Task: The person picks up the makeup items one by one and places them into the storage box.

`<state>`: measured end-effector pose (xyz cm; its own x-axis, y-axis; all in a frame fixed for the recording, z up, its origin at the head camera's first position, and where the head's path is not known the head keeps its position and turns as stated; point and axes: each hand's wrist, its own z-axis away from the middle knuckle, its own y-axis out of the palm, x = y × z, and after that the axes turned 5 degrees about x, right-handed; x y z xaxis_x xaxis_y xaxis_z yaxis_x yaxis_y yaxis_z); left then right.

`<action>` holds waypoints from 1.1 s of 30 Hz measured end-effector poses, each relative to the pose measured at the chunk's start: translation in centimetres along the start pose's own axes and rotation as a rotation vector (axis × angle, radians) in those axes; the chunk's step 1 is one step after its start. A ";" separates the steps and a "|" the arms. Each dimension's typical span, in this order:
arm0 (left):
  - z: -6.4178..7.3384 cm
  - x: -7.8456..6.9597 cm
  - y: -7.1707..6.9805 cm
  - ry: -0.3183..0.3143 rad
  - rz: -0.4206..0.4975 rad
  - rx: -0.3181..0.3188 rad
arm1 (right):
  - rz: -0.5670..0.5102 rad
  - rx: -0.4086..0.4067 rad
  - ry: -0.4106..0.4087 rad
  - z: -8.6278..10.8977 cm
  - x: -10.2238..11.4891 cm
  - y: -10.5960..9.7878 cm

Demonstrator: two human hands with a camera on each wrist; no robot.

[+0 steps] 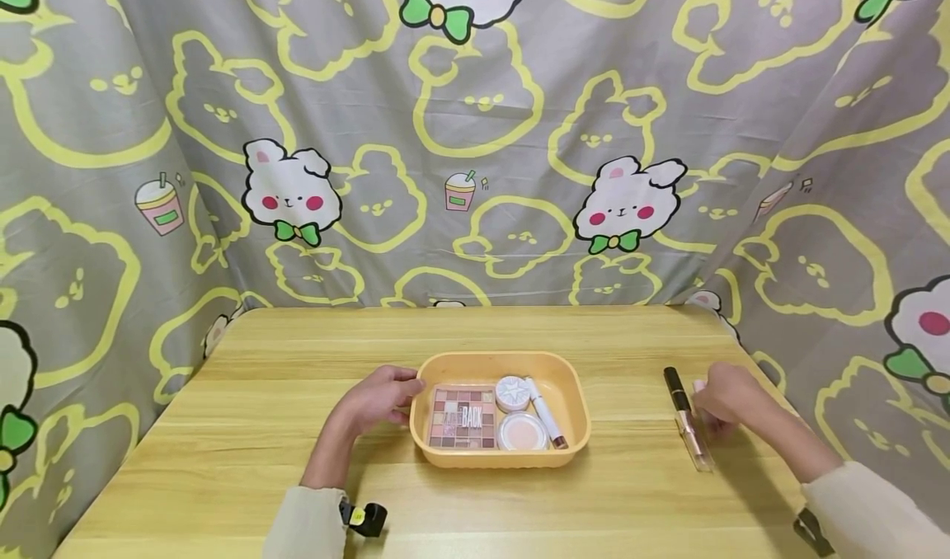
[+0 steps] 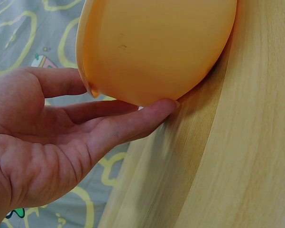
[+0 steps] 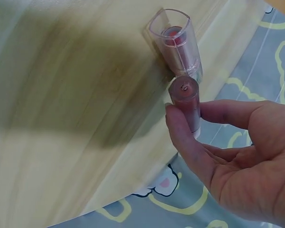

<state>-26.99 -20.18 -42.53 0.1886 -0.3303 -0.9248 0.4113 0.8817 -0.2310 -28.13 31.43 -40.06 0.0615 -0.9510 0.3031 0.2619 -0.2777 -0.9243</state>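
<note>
My left hand (image 1: 386,398) holds the left side of an orange-yellow plastic basket (image 1: 575,402), one digit at the rim and other fingers against its outer wall. Inside lie an eyeshadow palette (image 1: 463,419), a round white jar with a star lid (image 1: 512,394), a round powder compact (image 1: 522,433) and a white tube with a brown end (image 1: 545,415). At the right, my right hand (image 1: 731,394) pinches a lip gloss tube (image 3: 186,102) with a dull red end between thumb and fingers. Right beside it lies a clear-cased pinkish lipstick (image 3: 178,45).
A slim cosmetic piece with a black cap (image 1: 676,388) lies in line with the clear-cased lipstick. All stand on a wooden table (image 1: 297,353). A patterned grey curtain (image 1: 512,130) rises behind and on both sides of it.
</note>
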 end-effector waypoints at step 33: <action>-0.2 0.3 -0.1 0.024 0.000 0.027 | -0.079 -0.056 -0.045 -0.1 3.0 0.5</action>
<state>-27.14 -20.30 -42.80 0.1679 -0.3217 -0.9318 0.4353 0.8723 -0.2227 -27.91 28.44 -39.69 0.0858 -0.9192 0.3844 0.2130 -0.3600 -0.9083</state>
